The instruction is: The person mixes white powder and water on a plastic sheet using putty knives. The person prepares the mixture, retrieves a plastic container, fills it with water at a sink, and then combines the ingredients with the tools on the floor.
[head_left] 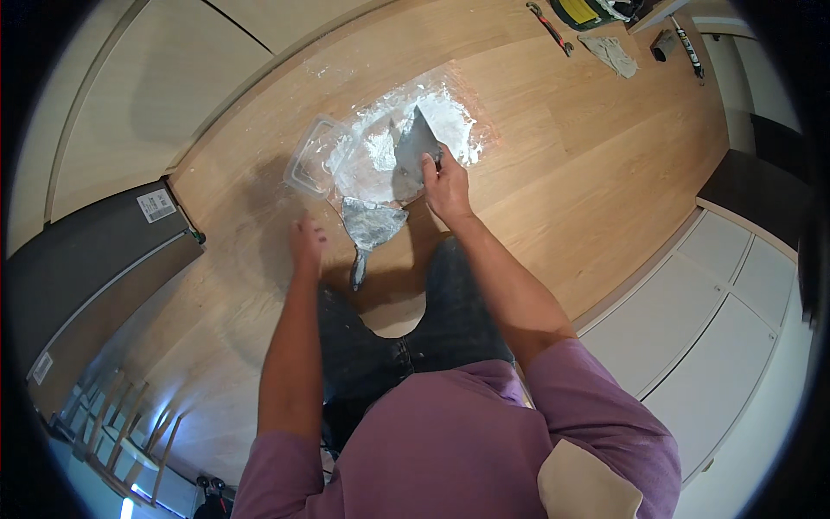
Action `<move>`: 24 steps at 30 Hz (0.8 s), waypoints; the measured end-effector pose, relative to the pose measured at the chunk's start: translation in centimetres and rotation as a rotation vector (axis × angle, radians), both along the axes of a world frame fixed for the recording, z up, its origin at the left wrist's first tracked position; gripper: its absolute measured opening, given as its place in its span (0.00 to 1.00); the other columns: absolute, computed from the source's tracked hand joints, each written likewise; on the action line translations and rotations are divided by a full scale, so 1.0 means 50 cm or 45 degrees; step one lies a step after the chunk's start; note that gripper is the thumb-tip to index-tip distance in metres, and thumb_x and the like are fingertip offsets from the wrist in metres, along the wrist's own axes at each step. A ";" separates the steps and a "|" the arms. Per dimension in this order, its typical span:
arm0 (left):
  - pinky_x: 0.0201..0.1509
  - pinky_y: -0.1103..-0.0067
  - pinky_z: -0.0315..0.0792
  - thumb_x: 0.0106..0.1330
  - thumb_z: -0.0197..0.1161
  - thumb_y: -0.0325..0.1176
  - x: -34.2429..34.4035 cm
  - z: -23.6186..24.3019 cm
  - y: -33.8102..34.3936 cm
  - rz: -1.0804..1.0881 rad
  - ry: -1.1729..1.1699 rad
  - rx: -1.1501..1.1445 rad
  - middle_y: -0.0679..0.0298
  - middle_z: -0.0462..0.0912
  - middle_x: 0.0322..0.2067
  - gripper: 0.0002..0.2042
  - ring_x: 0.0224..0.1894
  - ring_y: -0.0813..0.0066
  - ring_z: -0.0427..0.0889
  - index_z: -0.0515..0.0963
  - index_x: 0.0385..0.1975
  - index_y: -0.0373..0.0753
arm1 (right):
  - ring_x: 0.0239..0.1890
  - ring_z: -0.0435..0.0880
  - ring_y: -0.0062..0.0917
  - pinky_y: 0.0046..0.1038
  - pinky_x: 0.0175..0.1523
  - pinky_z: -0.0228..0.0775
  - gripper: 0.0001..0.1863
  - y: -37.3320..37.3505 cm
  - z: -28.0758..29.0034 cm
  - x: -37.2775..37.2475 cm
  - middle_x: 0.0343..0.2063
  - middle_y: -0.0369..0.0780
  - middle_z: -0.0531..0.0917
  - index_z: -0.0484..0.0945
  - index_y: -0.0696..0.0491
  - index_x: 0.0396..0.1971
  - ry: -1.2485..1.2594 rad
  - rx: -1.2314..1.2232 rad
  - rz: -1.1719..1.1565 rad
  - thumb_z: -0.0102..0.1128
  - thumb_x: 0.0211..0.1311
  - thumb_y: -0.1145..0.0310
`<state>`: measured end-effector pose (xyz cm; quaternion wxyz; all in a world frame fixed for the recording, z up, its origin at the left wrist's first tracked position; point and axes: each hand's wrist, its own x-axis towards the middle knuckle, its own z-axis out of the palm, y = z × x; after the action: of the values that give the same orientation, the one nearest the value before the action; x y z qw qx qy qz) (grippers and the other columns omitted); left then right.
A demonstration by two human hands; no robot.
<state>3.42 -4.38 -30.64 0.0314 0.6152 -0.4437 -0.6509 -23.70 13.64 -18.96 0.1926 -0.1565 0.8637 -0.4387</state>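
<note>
My right hand [445,182] grips a wide grey metal scraper [415,130], held over a spread of white paste [458,121] on a translucent sheet on the wooden floor. A second paste-smeared scraper [372,225] lies nearer me, handle toward my body. A clear plastic container or lid [303,160] sits at the left of the paste. My left hand [307,242], slightly blurred, hangs left of the lying scraper with its fingers loosely apart and nothing visible in them.
At the back right lie a red-and-black wrench [549,30], a cloth [609,56], a tube [687,48] and a dark block [663,45]. Pale cabinets [692,311] line the right, wood panels [130,86] the upper left. A dark appliance [104,251] and wooden rack [130,441] stand at left.
</note>
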 end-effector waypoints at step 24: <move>0.57 0.66 0.75 0.81 0.46 0.54 -0.119 -0.015 -0.106 0.256 0.374 0.067 0.57 0.79 0.57 0.26 0.54 0.63 0.82 0.69 0.65 0.38 | 0.48 0.83 0.44 0.39 0.54 0.77 0.23 -0.006 0.011 0.074 0.47 0.47 0.85 0.81 0.47 0.59 0.320 -0.059 0.248 0.59 0.64 0.76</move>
<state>-2.53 -9.69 -31.41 0.1448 0.5554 -0.3534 -0.7387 -19.99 13.34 -18.39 0.1210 -0.2975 0.8514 -0.4148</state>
